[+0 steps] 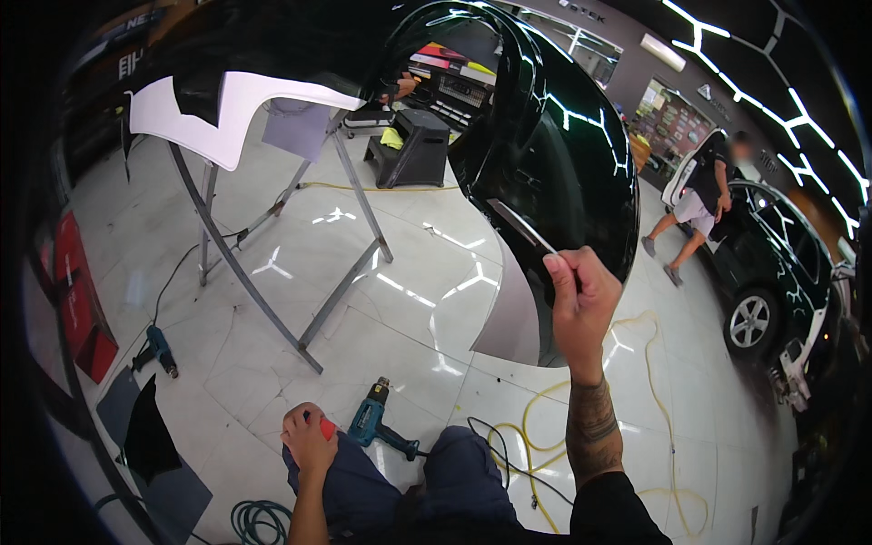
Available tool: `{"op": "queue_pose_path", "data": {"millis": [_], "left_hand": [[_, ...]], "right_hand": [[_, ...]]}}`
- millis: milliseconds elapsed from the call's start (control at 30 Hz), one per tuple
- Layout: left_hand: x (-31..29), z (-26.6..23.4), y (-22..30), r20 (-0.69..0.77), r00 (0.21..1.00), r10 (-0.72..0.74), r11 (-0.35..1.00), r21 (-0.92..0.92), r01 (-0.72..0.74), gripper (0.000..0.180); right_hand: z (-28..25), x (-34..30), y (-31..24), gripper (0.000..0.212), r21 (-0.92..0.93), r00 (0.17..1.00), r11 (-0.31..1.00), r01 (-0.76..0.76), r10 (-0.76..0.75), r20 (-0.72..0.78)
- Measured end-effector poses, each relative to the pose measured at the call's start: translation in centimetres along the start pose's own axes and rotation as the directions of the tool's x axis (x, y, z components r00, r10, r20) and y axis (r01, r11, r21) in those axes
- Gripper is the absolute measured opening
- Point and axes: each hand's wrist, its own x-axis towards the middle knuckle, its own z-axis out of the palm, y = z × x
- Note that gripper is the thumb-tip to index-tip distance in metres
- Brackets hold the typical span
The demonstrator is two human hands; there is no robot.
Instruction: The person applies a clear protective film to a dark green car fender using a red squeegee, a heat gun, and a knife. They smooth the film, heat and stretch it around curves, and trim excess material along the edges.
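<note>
Facing a glossy black car body panel (568,154) between 12 and 2 o'clock

Facing a teal heat gun (369,420) too, on the floor (409,354) at 7 o'clock. Pinching a thin pale strip (529,229) in the right hand (584,304) past 3 o'clock, in front of the panel. Curling the left hand (307,440) round a small red object (327,426) near 7 o'clock.

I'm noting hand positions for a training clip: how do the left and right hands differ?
The left hand is low, by the left knee; the right hand is raised by the black panel. The left hand curls around a red object; the right hand pinches what looks like a thin pale strip. The left forearm shows no tattoo; the right forearm is tattooed. Both hands are bare.
</note>
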Motion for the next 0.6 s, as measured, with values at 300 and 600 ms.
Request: {"op": "queue_pose_path", "data": {"millis": [300,600], "left_hand": [[0.1,-0.4,0.0,0.022,1.0,-0.018,1.0,0.016,0.018,0.045],[-0.1,0.0,0.1,-0.02,1.0,-0.009,1.0,0.019,0.009,0.049]], "right_hand": [[-0.6,0.3,0.3,0.006,0.304,0.986,0.938,-0.165,0.149,0.076],[0.0,0.1,-0.4,0.007,0.073,0.995,0.994,-0.08,0.075,0.071]]}}
